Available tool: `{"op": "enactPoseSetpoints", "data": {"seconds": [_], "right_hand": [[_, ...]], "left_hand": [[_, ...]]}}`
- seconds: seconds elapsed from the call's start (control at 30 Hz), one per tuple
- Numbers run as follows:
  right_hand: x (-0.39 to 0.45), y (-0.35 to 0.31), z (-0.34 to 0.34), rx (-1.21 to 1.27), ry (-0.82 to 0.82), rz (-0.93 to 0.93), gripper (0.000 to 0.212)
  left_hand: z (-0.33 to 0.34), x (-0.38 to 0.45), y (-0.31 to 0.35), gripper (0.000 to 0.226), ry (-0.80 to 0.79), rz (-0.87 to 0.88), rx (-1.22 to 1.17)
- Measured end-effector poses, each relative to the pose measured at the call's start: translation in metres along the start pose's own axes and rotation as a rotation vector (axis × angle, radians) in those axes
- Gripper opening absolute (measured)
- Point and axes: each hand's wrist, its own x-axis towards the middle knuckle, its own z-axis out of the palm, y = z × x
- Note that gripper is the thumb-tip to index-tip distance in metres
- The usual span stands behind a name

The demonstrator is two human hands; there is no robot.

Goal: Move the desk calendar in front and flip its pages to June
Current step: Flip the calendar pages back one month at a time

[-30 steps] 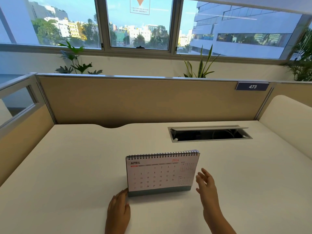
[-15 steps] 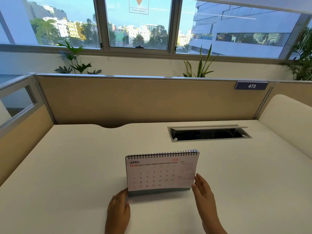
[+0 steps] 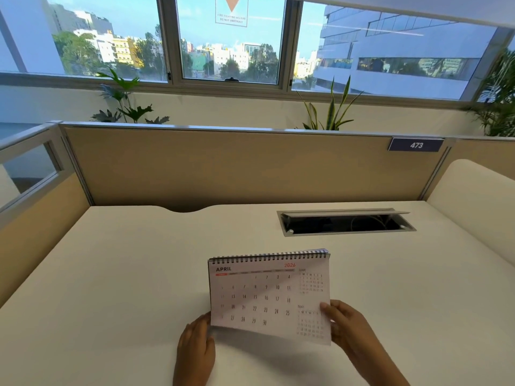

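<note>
calendar (image 3: 267,296) on desk (image 3: 111,274), between hands

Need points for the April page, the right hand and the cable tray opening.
April page (image 3: 259,299), head view: middle of the date grid.
right hand (image 3: 348,325), head view: back of the hand, fingers on the page's right edge.
cable tray opening (image 3: 345,224), head view: dark interior of the slot.

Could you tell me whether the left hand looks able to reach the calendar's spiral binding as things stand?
Probably yes: the left hand rests at the calendar's lower left corner, and nothing stands between it and the spiral binding above.
</note>
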Motion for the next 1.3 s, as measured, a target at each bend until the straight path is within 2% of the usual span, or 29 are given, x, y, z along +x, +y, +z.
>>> {"op": "enactPoseSetpoints", "data": {"seconds": [0.07,0.13,0.17,0.2,0.23,0.3,0.4,0.47,0.57,0.73,0.8,0.9,1.0,1.03,1.1,1.17,1.23,1.3], "right_hand": [[-0.004,-0.011,-0.006,0.192,-0.182,0.034,0.049],[-0.006,-0.022,-0.008,0.457,-0.282,0.042,0.069],[-0.007,-0.028,-0.006,0.562,-0.327,0.039,0.073],[-0.007,-0.035,-0.003,0.648,-0.407,0.027,0.074],[-0.003,-0.038,-0.001,0.703,-0.419,0.005,0.075],[-0.007,-0.048,0.002,0.64,-0.272,-0.103,0.075],[-0.001,-0.064,0.017,0.687,-0.434,-0.115,0.075],[0.0,-0.074,0.027,0.617,-0.413,-0.187,0.083],[0.003,-0.079,0.036,0.53,-0.399,-0.188,0.088],[0.01,-0.071,0.035,0.467,-0.366,-0.172,0.084],[0.012,-0.067,0.032,0.435,-0.333,-0.163,0.071],[0.009,-0.07,0.033,0.224,-0.202,-0.211,0.05],[0.01,-0.073,0.036,-0.335,0.09,-0.412,0.026],[0.014,-0.072,0.034,-0.494,0.189,-0.474,0.023],[0.024,-0.072,0.029,-0.716,0.363,-0.499,0.033],[0.037,-0.078,0.024,-0.911,0.447,-0.35,0.049],[0.049,-0.086,0.021,-1.091,0.379,-0.106,0.061],[0.058,-0.094,0.021,-1.158,0.287,0.028,0.069]], "left_hand": [[-0.003,0.0,0.002,0.059,0.076,0.042,-0.019],[0.001,0.0,-0.007,0.045,0.162,0.039,-0.009],[0.004,-0.001,-0.01,0.04,0.187,0.063,0.061],[0.006,-0.002,-0.011,0.04,0.169,0.071,0.082],[0.009,-0.003,-0.012,0.042,0.124,0.054,0.089],[0.004,-0.003,-0.009,0.04,0.037,0.01,0.063],[0.002,0.0,-0.003,0.041,-0.041,-0.019,0.1],[0.004,0.002,-0.006,0.049,-0.05,-0.018,0.139],[0.006,0.002,-0.008,0.053,-0.028,0.0,0.112],[0.007,0.003,-0.011,0.051,-0.011,0.014,0.06],[0.008,0.003,-0.014,0.052,-0.016,0.031,0.064],[0.01,0.004,-0.015,0.05,-0.016,0.026,0.075],[0.008,0.003,-0.011,0.048,-0.009,0.002,0.073],[0.008,0.003,-0.01,0.047,-0.005,0.003,0.073],[0.008,0.002,-0.009,0.048,-0.006,0.015,0.069],[0.007,0.001,-0.009,0.049,-0.005,0.028,0.065],[0.007,0.001,-0.009,0.049,-0.007,0.023,0.063],[0.007,0.002,-0.009,0.05,-0.009,0.025,0.072]]}}
